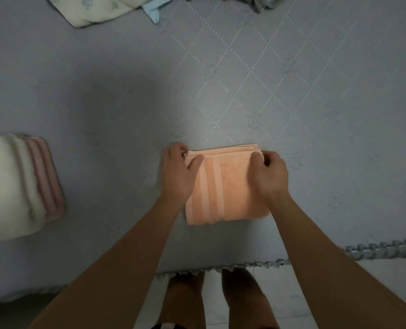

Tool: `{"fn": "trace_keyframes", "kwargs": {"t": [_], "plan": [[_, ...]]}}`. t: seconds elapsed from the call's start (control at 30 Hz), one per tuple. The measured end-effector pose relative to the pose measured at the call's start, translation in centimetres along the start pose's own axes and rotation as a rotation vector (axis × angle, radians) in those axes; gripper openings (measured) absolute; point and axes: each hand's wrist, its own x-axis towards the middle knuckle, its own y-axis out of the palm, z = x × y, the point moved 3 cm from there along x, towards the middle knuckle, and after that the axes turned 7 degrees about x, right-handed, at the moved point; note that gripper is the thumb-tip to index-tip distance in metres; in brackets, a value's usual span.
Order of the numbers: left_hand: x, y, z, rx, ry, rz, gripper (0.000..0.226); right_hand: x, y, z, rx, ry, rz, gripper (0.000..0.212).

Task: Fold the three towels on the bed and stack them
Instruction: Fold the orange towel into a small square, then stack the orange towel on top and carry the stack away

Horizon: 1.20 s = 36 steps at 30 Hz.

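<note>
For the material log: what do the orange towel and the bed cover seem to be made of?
Orange towel: likely cotton terry, matte and soft, with flat woven bands. Bed cover: grey quilted fabric, stitched diamond lines, tufted fringe on its edge.

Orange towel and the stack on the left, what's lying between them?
Nothing: the head view shows only bare grey bedspread between the orange towel and the stack.

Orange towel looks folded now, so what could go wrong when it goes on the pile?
The orange towel is pinched only at its far corners by the left hand and right hand, so the layers might sag open when lifted. The cream towel and pink towel sit near the bed's edge; a nudge could tip them.
</note>
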Motion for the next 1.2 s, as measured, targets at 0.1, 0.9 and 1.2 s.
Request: {"fn": "trace_keyframes", "kwargs": {"t": [0.1,0.9,1.2], "plan": [[-2.4,0.9,1.0,-0.248,-0.288,0.076,0.052,-1.6,-0.5,-2.5,0.013,0.101,0.13,0.039],[-10.4,-35.1,17.5,-0.525,-0.406,-0.213,0.017,-25.3,19.3,20.1,0.315,-0.046,0.81,0.031],[-3.9,-36.6,29.5,-0.41,-0.461,-0.267,0.029,-27.5,32.7,21.0,0.042,-0.234,0.436,0.026]]}}
